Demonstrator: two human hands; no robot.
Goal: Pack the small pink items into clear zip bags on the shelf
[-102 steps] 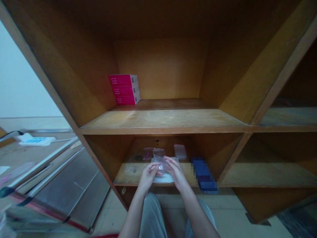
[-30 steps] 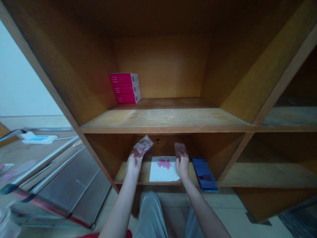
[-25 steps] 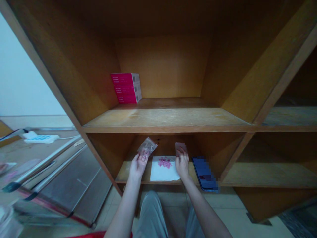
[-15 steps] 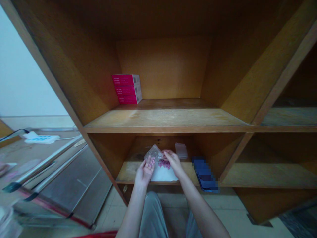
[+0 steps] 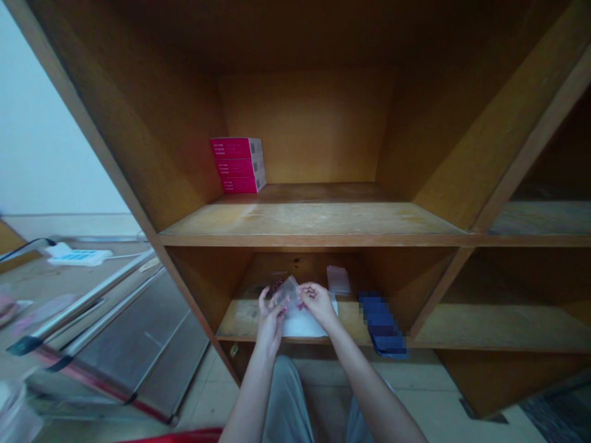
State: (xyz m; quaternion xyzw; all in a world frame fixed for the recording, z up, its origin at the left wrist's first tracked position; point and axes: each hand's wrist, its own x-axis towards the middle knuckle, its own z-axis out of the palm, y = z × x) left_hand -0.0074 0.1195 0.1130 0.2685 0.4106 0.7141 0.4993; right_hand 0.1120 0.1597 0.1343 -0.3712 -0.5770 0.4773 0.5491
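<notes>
Between my hands, over the lower shelf, is a small clear plastic bag [image 5: 287,290], tilted with one corner up. My left hand [image 5: 271,317] has its thumb and fingers closed on the bag's left side. At the bag's right edge, my right hand [image 5: 317,303] is pinched shut; its fingertips appear to grip that edge. Beneath the hands lies a white sheet [image 5: 305,326], with a few pink beads [image 5: 301,306] showing beside my right fingers. My right hand hides the rest of that spot. Some dark red beads [image 5: 277,283] sit behind the bag.
A stack of clear bags [image 5: 338,280] lies at the back of the lower shelf [image 5: 237,320]. To the right, a blurred dark blue object [image 5: 383,326] overhangs the front edge. Pink boxes [image 5: 237,166] stand on the upper shelf. A metal-framed cart [image 5: 152,332] is at left.
My left hand, previously palm up with pink beads on its fingers, has turned and closed on the bag. The bag has shifted slightly down and right. My right hand remains pinched near its edge.
</notes>
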